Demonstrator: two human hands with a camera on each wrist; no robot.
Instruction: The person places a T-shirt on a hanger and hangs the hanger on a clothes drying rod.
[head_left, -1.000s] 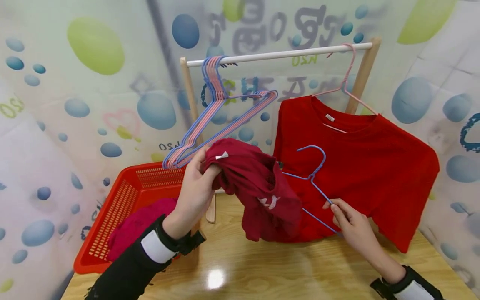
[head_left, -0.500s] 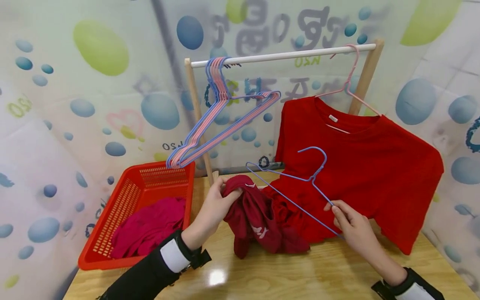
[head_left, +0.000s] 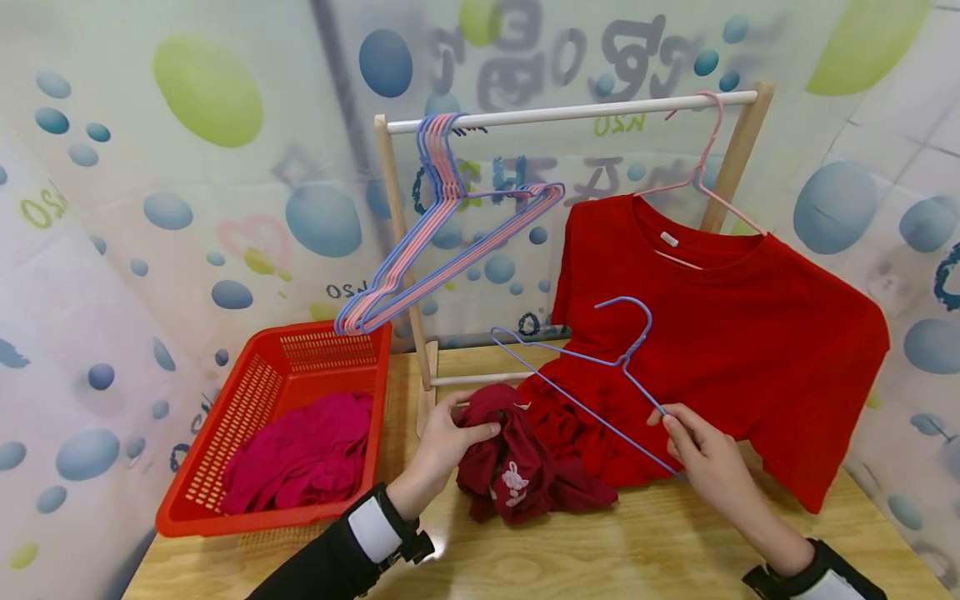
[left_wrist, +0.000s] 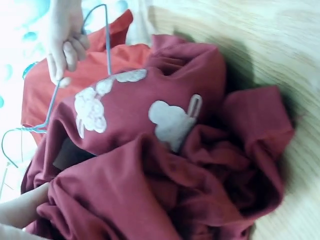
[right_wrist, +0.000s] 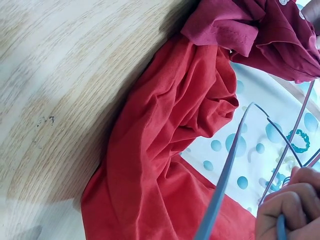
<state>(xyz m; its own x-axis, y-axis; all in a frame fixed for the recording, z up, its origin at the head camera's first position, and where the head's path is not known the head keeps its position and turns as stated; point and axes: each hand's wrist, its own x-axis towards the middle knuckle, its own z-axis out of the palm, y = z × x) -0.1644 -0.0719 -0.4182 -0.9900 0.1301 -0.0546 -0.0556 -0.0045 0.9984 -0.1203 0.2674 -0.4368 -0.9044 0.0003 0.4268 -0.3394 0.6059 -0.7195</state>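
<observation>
The maroon shirt [head_left: 543,471] lies bunched on the worktop [head_left: 570,558], between the basket [head_left: 225,525] at the left edge and the bright red shirt [head_left: 720,325] that hangs from the rack [head_left: 570,111] near the far edge. The left hand [head_left: 442,442] has its grip on the upper folds of the maroon shirt; the right hand [head_left: 697,450] grips the blue hanger [head_left: 625,359] toward one end, hook up, the free end pointing toward the left edge. That free end shows outside the cloth.

The step in hand seems to be bringing shirt and hanger together. To do it well, loosen the bunch first — from these folds I cannot tell which opening is which. Best to find one, spread it with the left hand, and lead the free end in slowly, so the wire doesn't snag. Working toward the near edge — away from the bright red shirt's lower folds — should help.
</observation>
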